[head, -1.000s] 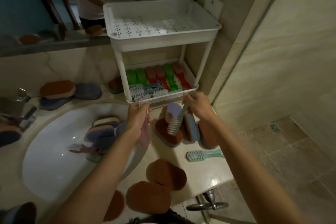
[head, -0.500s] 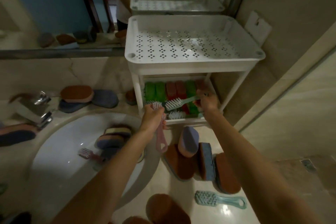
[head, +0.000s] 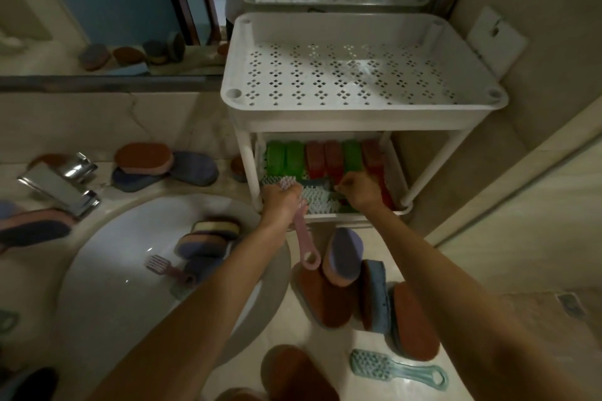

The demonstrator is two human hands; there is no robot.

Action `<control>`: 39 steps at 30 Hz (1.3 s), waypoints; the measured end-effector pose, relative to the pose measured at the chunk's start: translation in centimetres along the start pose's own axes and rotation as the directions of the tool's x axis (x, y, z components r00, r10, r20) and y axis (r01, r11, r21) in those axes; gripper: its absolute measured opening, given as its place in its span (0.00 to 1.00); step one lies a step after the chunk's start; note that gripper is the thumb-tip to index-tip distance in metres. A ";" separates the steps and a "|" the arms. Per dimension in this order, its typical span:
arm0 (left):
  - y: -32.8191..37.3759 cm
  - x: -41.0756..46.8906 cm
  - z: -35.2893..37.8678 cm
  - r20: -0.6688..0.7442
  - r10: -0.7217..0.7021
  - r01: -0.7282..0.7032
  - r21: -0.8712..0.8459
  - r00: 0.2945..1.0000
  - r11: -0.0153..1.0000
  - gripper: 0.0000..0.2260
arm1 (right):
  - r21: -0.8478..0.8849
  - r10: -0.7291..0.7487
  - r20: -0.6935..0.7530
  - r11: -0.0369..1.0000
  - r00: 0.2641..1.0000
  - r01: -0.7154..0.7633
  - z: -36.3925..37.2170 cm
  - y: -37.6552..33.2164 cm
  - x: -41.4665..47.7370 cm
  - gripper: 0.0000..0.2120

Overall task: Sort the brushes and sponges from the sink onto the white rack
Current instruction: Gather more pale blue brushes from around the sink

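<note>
1. The pink brush (head: 299,231) is right up at the front of the white rack (head: 358,114). Its bristle head pokes up over the front-left corner of the lower tier, and its handle hangs down with the end loop over the counter (head: 329,335).
2. The left hand (head: 281,202) has it wrapped, fingers curled round the neck. The head sits just above the grip and nearly the whole handle dangles below it.
3. The loop at the handle's end hangs just beside a purple sponge (head: 345,254).
4. The right hand (head: 358,190) is reaching into the right half of the lower tier with its fingers curled downward. I cannot tell whether they are pinching anything in there.
5. Between the two hands, white-bristled brushes (head: 321,200) lie along the front of that tier.
6. Behind them stands a row of green pieces (head: 283,158) and red pieces (head: 322,159), side by side. It is too dim to tell whether they are sponges or brushes.
7. Below the rack, the purple sponge leans on a brown sponge (head: 325,299). A blue sponge (head: 374,296) and another brown one stand on edge to its right.
8. A teal brush (head: 397,369) lies flat near the counter's front edge.
9. Over on the left, the sink (head: 107,286) has stacked sponges (head: 208,238) and a second pink brush (head: 163,265) in the basin. The faucet (head: 58,185) is at the back.
</note>
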State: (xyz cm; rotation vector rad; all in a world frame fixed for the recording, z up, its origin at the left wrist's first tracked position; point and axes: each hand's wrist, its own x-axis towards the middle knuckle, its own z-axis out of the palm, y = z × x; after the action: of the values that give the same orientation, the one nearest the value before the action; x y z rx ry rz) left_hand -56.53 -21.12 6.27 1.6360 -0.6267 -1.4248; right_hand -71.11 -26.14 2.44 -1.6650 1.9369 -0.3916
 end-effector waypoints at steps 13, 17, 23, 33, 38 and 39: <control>1.1 0.8 1.7 -0.032 -0.038 0.028 -0.272 0.999 0.962 0.21 | 0.350 -0.306 0.226 0.912 0.925 0.216 -3.0 -2.5 -4.2 0.03; 1.4 0.9 2.4 0.016 -0.063 0.063 -0.493 0.998 0.868 0.24 | 0.037 -0.439 0.106 0.898 0.892 0.438 -2.7 -2.2 -3.9 0.09; 0.6 1.2 0.8 -0.013 0.079 -0.079 0.058 0.997 0.995 0.15 | -0.076 -0.459 -0.024 0.887 0.888 0.456 -2.6 -2.0 -1.3 0.10; -1.5 1.5 -1.7 0.088 0.205 -0.222 0.502 0.975 0.836 0.07 | -0.198 -0.397 0.087 0.892 0.914 0.406 -1.0 -0.6 1.6 0.08; -1.7 2.2 -1.9 0.070 0.248 -0.246 0.538 0.966 0.806 0.18 | -0.232 -0.411 0.106 0.875 0.905 0.425 -0.5 -0.7 1.4 0.05; -1.9 2.3 -1.9 0.064 0.238 -0.234 0.545 0.969 0.805 0.19 | -0.244 -0.414 0.108 0.870 0.904 0.428 -0.5 -0.7 1.4 0.05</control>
State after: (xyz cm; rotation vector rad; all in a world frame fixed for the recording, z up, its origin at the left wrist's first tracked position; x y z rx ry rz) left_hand -54.51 -21.55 3.44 1.9086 -1.2836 -1.1053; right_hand -70.98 -27.73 2.94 -2.2595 1.6293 -0.2533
